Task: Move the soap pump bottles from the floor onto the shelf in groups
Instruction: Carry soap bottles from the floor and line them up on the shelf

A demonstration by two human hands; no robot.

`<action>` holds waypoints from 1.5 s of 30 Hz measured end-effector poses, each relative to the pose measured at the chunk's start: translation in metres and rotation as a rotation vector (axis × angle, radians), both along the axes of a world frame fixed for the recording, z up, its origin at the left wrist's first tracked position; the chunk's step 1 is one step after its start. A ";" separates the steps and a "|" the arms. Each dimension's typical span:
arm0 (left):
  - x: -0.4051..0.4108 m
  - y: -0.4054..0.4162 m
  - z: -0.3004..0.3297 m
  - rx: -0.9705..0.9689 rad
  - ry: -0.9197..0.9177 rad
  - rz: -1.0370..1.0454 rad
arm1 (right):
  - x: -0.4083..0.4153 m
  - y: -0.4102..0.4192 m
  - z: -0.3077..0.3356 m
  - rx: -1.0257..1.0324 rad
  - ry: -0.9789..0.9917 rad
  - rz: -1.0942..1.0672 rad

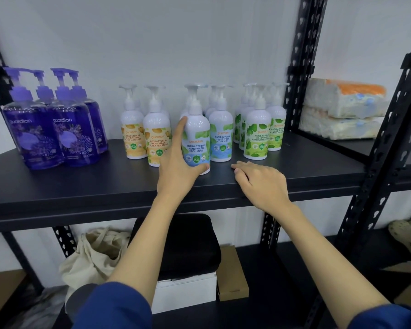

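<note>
At the centre of the frame the left hand (176, 162) grips a white Cool Mint bottle (196, 136) standing upright on the black shelf (105, 184), thumb under its base edge and fingers round its far side. Just right of it, the right hand (259, 184) rests on the shelf's front edge, fingers loosely bent, holding nothing. Purple bottles (52, 124) stand at the left, yellow-label bottles (145, 131) and green-label bottles (259, 129) flank the centre.

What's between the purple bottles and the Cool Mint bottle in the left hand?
Head view: the yellow Ultra Moisture bottles stand between the purple bottles and the held Cool Mint bottle.
</note>
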State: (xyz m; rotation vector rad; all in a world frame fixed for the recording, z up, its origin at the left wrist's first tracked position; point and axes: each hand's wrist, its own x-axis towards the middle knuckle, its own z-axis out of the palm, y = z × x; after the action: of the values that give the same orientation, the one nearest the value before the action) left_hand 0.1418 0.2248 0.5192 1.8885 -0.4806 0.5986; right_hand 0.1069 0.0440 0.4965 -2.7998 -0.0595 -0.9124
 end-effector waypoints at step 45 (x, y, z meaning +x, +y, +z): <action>-0.393 0.370 -0.214 0.489 0.704 1.405 | -0.184 0.434 -0.186 -0.186 0.261 1.299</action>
State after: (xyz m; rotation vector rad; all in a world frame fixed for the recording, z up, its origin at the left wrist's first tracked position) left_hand -0.2508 0.5952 0.3052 2.5400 1.3885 0.6143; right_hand -0.0775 0.4775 0.3108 -2.1879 -1.6930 -0.1876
